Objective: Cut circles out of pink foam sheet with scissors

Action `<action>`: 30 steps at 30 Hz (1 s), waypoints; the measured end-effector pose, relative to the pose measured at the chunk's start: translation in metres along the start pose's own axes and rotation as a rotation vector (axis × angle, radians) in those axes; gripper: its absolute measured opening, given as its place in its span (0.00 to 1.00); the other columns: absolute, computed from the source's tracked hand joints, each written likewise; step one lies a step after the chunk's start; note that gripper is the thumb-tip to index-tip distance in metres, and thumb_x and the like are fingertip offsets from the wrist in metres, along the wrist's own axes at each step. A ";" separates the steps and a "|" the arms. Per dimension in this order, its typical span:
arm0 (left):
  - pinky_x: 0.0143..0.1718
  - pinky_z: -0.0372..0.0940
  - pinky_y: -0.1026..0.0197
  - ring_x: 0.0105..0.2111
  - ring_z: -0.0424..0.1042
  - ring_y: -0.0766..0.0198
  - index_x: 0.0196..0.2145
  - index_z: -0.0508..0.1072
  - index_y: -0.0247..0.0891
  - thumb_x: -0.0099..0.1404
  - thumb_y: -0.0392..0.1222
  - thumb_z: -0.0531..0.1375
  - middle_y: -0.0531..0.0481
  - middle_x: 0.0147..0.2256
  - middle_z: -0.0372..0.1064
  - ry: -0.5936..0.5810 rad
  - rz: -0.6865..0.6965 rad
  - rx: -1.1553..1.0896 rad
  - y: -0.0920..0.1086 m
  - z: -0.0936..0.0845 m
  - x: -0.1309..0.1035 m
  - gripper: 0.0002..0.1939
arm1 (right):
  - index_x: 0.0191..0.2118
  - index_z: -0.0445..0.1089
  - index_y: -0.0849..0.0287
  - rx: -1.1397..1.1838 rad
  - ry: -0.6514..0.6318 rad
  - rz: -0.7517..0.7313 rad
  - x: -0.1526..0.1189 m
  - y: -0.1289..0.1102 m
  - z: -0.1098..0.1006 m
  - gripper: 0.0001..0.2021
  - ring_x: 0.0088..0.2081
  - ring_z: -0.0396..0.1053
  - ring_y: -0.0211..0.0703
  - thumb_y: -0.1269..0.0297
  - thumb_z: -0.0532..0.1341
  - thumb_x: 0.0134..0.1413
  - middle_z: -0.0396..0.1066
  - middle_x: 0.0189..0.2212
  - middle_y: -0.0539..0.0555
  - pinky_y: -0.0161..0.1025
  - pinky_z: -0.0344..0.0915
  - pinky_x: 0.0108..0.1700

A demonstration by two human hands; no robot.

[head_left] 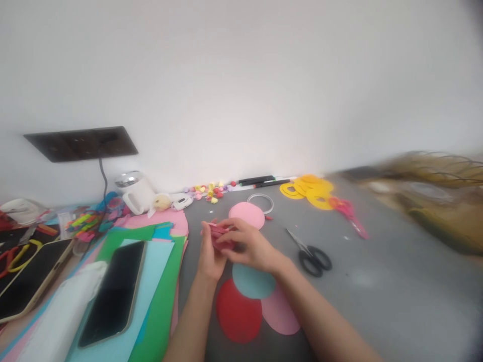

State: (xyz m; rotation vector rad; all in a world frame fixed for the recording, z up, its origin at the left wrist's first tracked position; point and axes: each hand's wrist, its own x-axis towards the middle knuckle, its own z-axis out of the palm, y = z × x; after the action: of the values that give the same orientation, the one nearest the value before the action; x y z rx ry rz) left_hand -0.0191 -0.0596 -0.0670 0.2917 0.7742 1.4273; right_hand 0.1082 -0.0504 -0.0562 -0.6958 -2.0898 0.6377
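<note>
My left hand [211, 254] holds a small folded piece of dark pink paper [219, 236], its fingers wrapped round the left side. From the right, the fingers of my right hand [247, 244] press on the same paper. Just behind my hands lies a light pink paper circle [247, 214]. Nearer to me are a light blue circle [253, 280], a red circle [239, 311] and another pink circle [281, 311], overlapping one another. Black-handled scissors [311, 255] rest partly open to the right of my right hand.
Coloured sheets [160, 296] and a phone [115, 291] lie at the left, near a white mug [139, 193]. Yellow paper rings [309, 190], pink scissors [350, 216], pens [258, 180] and a silver ring [264, 195] are farther back on the grey table [392, 286].
</note>
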 end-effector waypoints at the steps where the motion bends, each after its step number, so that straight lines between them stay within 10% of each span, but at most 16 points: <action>1: 0.35 0.70 0.60 0.36 0.74 0.60 0.42 0.69 0.36 0.62 0.57 0.53 0.45 0.35 0.71 0.004 0.001 0.009 0.000 -0.001 0.000 0.22 | 0.40 0.72 0.54 0.004 -0.006 0.003 0.000 0.000 0.000 0.12 0.51 0.65 0.47 0.73 0.63 0.48 0.64 0.50 0.58 0.44 0.66 0.50; 30: 0.37 0.69 0.61 0.37 0.73 0.60 0.40 0.71 0.36 0.59 0.58 0.57 0.45 0.35 0.71 0.022 -0.010 0.021 0.000 -0.002 0.000 0.23 | 0.37 0.72 0.56 -0.013 0.036 -0.012 0.000 0.000 0.001 0.06 0.47 0.68 0.45 0.70 0.62 0.51 0.65 0.50 0.58 0.43 0.69 0.47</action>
State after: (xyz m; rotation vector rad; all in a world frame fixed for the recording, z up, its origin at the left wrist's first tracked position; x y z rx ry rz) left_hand -0.0198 -0.0601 -0.0685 0.2883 0.8084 1.4157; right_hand 0.1075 -0.0506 -0.0565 -0.6963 -2.0648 0.6013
